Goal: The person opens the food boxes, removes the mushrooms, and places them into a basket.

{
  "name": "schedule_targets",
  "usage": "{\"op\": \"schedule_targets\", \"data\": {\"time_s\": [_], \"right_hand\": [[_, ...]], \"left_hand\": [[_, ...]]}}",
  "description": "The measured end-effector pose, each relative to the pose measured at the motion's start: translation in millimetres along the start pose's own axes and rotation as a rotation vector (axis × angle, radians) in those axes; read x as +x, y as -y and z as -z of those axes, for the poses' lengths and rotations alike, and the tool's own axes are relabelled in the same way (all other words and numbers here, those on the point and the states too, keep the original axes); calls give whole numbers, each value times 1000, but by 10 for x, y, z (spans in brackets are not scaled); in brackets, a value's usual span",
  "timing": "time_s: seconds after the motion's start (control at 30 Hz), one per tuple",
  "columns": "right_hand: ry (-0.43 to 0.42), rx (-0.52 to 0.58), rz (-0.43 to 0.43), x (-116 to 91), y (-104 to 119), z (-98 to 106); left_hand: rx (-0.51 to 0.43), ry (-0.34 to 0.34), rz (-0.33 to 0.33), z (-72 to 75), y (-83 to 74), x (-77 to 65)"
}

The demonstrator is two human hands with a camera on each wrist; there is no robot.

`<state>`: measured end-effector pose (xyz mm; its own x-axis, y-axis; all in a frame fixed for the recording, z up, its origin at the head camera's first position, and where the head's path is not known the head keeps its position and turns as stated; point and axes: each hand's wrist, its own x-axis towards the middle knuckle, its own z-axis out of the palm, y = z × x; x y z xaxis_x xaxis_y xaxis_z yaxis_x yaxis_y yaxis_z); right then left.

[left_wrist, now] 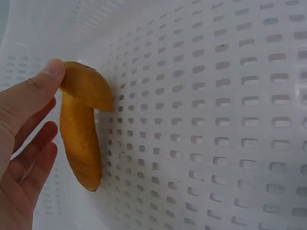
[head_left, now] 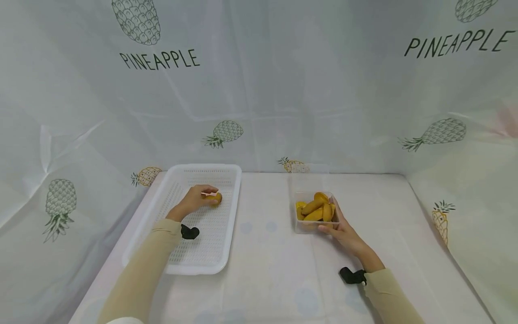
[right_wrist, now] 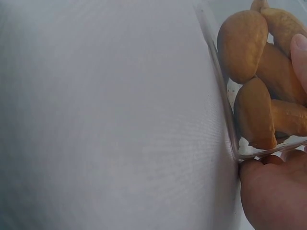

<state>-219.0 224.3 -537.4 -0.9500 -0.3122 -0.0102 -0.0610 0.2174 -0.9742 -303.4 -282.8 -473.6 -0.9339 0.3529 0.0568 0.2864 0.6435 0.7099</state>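
Mushroom (left_wrist: 80,139) in basket (head_left: 202,257), mushrooms (head_left: 312,206) in box (head_left: 301,227)

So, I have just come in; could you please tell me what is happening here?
A person's left hand pinches a brownish-yellow mushroom by its cap, inside a white perforated basket. The right hand grips a clear plastic box, to the basket's right, with more mushrooms piled in it.

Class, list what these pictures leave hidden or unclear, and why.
Head view: part of the held mushroom, behind the left hand.
Head view: how many mushrooms the clear box holds; they overlap.
Right wrist view: part of the right hand, beyond the right edge.
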Motion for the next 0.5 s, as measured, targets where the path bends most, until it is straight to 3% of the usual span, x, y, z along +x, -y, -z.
{"op": "schedule_targets", "data": {"time_s": [0.2,0.33,0.5], "right_hand": [[10,21,12,-5,-8,-2],[10,19,7,-1,-7,0],[14,8,8,1,1,-12]], "left_hand": [[-10,-40,-41,66,-110,68],[-65,-67,-72,101,-232,165],[-159,-66,-76,139,-595,226]]}}
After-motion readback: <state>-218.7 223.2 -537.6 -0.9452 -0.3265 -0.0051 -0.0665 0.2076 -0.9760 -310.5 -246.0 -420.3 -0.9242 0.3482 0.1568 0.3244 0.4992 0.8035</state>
